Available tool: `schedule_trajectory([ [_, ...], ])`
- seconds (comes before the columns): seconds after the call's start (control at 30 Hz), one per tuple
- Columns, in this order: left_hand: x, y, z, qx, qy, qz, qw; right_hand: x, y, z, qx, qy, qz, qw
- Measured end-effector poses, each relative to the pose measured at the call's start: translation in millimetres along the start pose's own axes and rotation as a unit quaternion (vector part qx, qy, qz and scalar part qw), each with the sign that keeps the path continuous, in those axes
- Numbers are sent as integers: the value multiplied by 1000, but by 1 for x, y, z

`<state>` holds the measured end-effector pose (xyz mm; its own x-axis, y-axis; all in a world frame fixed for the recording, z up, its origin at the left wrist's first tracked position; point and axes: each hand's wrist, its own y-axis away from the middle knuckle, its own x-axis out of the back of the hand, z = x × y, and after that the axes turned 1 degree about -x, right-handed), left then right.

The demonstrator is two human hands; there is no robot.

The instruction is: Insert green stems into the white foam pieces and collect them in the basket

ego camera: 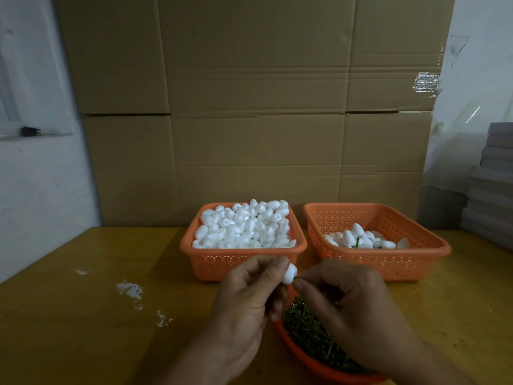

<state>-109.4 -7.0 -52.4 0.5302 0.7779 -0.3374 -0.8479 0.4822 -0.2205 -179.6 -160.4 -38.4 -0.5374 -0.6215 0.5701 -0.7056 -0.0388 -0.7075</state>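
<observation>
My left hand (249,298) pinches a white foam piece (289,274) between thumb and fingers. My right hand (352,309) pinches a green stem (295,278) whose tip meets the foam piece's end. Under both hands sits an orange bowl (311,362) heaped with green stems (308,326). Behind, the left orange basket (238,262) is full of plain foam pieces (244,226). The right orange basket (388,262) holds several foam pieces (363,240), with a green stem showing among them.
The baskets stand on a yellow-brown table (83,315) with white foam crumbs (130,290) on its left part. Large cardboard boxes (249,107) form a wall right behind the baskets. Stacked grey boards (491,190) rise at the right edge.
</observation>
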Motion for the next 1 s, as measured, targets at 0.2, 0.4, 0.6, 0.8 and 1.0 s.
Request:
schedule_trajectory([
  [0.2, 2, -1, 0, -23, 14, -20, 999, 0, 1, -2, -94, -88, -3, 992],
  [0.4, 1, -1, -2, -52, -14, -2, 999, -3, 0, 0, -164, -187, 15, 968],
  [0.6, -1, -1, -2, -47, -16, 1, 999, -4, 0, -4, -187, -200, -1, 962],
  [0.8, 0, -4, -6, -53, -29, -3, 998, -10, 1, -7, -212, -260, 6, 942],
  [1.0, 5, -5, -9, -129, -132, -23, 983, -16, 2, -11, -203, -277, 26, 939],
])
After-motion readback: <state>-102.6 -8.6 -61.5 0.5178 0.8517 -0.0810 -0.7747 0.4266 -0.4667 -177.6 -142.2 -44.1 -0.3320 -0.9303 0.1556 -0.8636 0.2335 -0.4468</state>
